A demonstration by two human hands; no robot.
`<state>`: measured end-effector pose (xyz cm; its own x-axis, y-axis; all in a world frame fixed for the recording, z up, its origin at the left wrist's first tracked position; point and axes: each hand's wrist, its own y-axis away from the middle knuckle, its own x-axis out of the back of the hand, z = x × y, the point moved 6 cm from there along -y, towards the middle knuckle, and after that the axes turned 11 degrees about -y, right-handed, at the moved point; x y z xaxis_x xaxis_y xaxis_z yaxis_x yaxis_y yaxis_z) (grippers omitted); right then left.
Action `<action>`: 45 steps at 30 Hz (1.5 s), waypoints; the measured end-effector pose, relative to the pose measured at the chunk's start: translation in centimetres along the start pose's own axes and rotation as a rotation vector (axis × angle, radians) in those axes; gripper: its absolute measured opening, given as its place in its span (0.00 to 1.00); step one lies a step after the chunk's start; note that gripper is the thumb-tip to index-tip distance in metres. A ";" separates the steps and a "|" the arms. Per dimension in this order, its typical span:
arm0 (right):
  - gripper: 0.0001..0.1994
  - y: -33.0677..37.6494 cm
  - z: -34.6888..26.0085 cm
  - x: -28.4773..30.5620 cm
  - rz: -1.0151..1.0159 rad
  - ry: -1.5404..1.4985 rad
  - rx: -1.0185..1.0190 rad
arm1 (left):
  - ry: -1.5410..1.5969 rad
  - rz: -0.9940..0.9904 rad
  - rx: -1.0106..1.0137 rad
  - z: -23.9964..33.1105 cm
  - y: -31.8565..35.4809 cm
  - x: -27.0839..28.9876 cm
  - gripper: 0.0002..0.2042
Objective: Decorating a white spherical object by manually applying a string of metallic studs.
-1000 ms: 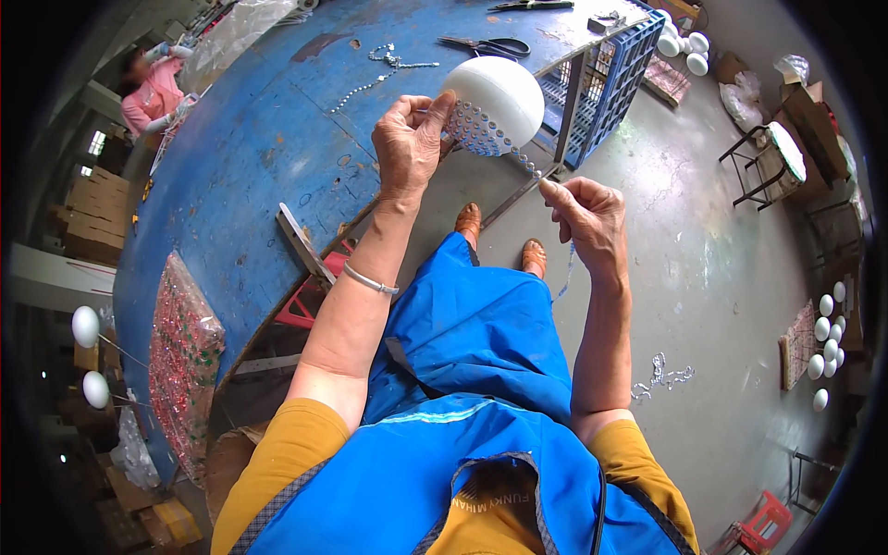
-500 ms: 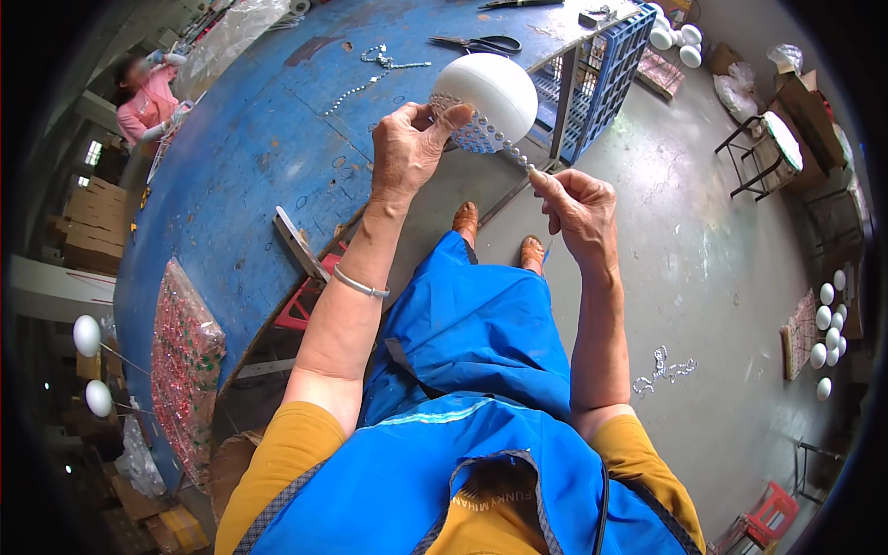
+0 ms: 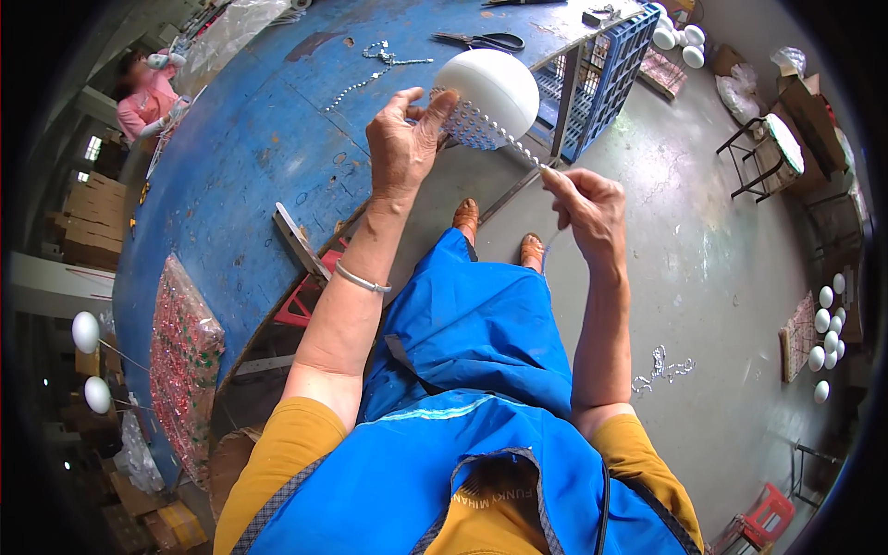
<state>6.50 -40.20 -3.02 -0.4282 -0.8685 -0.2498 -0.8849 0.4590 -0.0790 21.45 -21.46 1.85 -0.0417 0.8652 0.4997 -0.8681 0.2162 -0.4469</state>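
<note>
A large white foam ball is held up over the table's near edge, its lower left part covered with rows of small shiny beads. My left hand grips the ball at its beaded side, thumb pressed on the beads; the fingers behind are partly hidden. From the ball a bead string runs taut down to the right. My right hand pinches the string's lower end between thumb and forefinger, apart from the ball.
On the blue table lie scissors and a loose bead chain. A blue crate stands at the table's end. Another bead chain lies on the floor. At the far left a person in pink is working.
My right hand has moved a little right, and a longer stretch of bead string shows between it and the ball. The ball has tilted slightly, with my left hand still on it.
</note>
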 end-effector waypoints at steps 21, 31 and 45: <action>0.06 3.1 -1.0 -1.2 0.132 0.969 0.752 | 0.100 -0.151 0.102 -1.6 0.5 -0.9 0.31; 0.11 0.6 4.4 0.4 -0.202 -0.286 -0.221 | 0.340 0.009 0.206 -2.8 0.1 -0.8 0.22; 0.14 -1.2 4.8 2.2 -0.280 -0.257 -0.164 | -0.100 0.046 -0.160 -0.1 0.3 -0.3 0.27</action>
<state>7.47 -41.70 -8.10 -0.1252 -0.8710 -0.4751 -0.9871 0.1577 -0.0290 21.27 -21.61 1.50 -0.1357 0.8281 0.5439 -0.7746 0.2537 -0.5794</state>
